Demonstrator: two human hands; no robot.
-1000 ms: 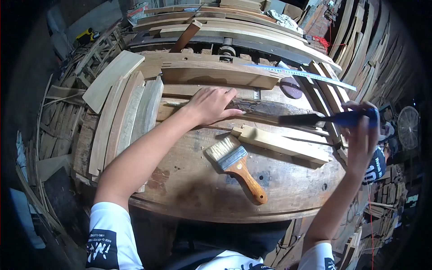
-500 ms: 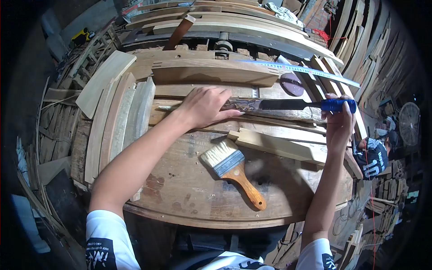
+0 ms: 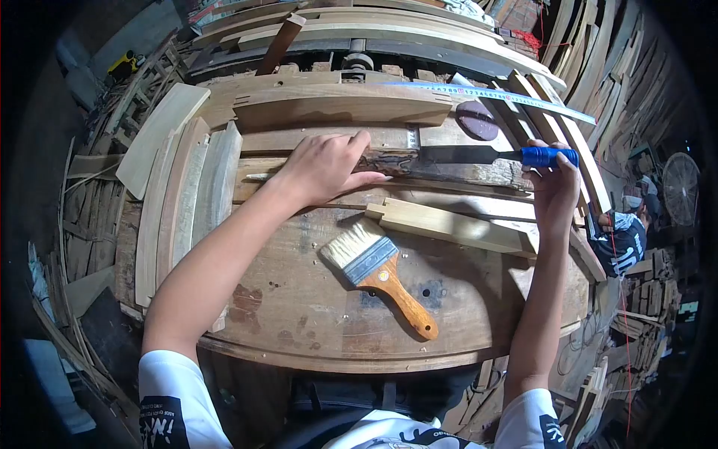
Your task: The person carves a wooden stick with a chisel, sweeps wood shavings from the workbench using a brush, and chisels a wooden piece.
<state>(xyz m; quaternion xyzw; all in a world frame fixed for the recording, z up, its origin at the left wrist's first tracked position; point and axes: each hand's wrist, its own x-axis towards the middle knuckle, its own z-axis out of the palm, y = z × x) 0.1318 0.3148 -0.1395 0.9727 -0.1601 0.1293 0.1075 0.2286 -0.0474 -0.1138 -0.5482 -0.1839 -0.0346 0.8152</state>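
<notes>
My right hand (image 3: pixel 555 187) has its fingers closed round the blue handle of a chisel (image 3: pixel 460 154). The chisel's wide dark blade points left and lies over a rough, weathered piece of wood (image 3: pixel 482 175) with dark, bark-like patches. My left hand (image 3: pixel 325 166) is wrapped over the left part of that wood, its thumb along the near side, close to the blade's tip. The exact contact between tip and wood is hard to make out. Nearer me are a pale wooden piece with a tenon (image 3: pixel 456 228) and a wide brush (image 3: pixel 381 275) with a wooden handle.
Behind the hands stands a board with notched ends (image 3: pixel 344 111), with a measuring tape (image 3: pixel 516 98) and a purple-brown disc (image 3: pixel 477 121) to its right. Boards (image 3: pixel 217 176) lean at the left of the worktable (image 3: pixel 299 322). A person (image 3: pixel 619 243) is at the far right.
The whole view has shifted slightly, so the bench and its things sit a little higher and further left. Both hands keep their holds; the chisel stays over the rough wood.
</notes>
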